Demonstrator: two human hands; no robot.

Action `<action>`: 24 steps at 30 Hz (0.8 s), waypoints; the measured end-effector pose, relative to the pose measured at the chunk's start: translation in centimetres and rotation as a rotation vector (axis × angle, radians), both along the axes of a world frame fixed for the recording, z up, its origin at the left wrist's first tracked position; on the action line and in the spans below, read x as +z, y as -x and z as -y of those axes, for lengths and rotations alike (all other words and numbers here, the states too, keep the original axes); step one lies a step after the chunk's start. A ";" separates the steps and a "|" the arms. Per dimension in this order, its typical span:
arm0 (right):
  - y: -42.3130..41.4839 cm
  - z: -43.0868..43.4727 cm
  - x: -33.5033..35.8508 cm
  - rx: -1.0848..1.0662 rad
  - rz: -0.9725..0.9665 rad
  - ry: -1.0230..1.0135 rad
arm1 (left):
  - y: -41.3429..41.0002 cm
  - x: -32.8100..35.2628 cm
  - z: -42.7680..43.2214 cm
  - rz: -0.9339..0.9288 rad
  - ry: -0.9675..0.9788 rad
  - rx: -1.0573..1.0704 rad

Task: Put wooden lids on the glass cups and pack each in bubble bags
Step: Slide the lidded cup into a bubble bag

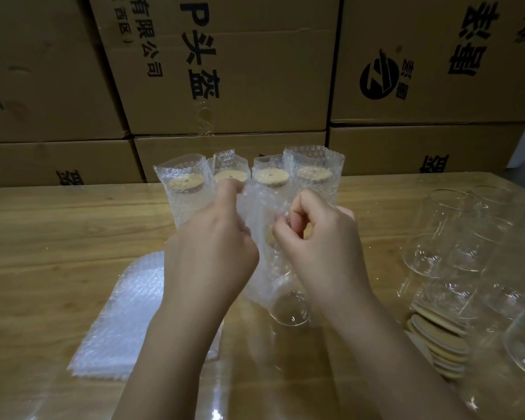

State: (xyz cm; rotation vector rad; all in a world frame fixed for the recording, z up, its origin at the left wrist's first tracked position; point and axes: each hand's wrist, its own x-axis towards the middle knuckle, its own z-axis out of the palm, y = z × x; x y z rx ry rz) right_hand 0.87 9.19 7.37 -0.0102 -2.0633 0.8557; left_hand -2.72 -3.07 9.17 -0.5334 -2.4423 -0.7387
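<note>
Both my forearms reach in from below, and between them the round base of the glass cup (290, 310) sticks out of the bubble bag (264, 268) toward me. Its long axis runs away from me, tilted up, with the base nearest me and the lidded end pointing forward; the wooden lid (269, 237) shows dimly through the bubbles between my hands. My left hand (212, 247) grips the bag's left side with curled fingers, and my right hand (322, 237) pinches its right side between thumb and bent fingers, so both hold the bag up off the table (58, 231). Just beyond my knuckles four packed cups (185, 189) stand upright in a row, each in its own bag with the lid showing near the top. To the left of my left hand lies a flat stack of bubble bags (125, 313). To the right of my right hand stand the bare glass cups (455, 237), and nearer me, a pile of wooden lids (440, 344) leaning against one another. Cardboard boxes (225, 71) are stacked beyond the table.
</note>
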 end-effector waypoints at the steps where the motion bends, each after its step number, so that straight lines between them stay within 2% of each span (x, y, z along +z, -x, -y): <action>1: 0.0 -0.1 0.0 -0.035 -0.013 -0.033 | -0.2 0.2 0.1 0.055 -0.042 -0.056; 4: 0.1 -0.2 -0.1 -0.074 -0.030 -0.096 | -0.3 0.2 -0.1 0.177 -0.159 -0.060; 8: 0.1 0.7 -0.2 -0.061 -0.124 -0.182 | -0.3 0.0 -0.5 -0.067 -0.040 0.159; 14: 0.3 1.3 -0.3 -0.099 -0.257 -0.322 | -1.2 0.9 -0.8 -0.310 0.058 0.077; 16: 0.4 1.3 -0.3 -0.121 -0.265 -0.327 | -1.7 1.1 -0.8 -0.277 0.046 0.029; 19: 0.3 0.9 -0.3 -0.152 -0.248 -0.303 | -1.9 1.2 -0.6 -0.100 0.003 -0.058; 21: 0.3 0.5 -0.4 -0.170 -0.212 -0.258 | -1.7 1.1 -0.1 -0.032 0.019 -0.030; 24: 0.3 0.1 -0.3 -0.196 -0.153 -0.204 | -1.5 0.7 0.7 -0.002 0.154 0.066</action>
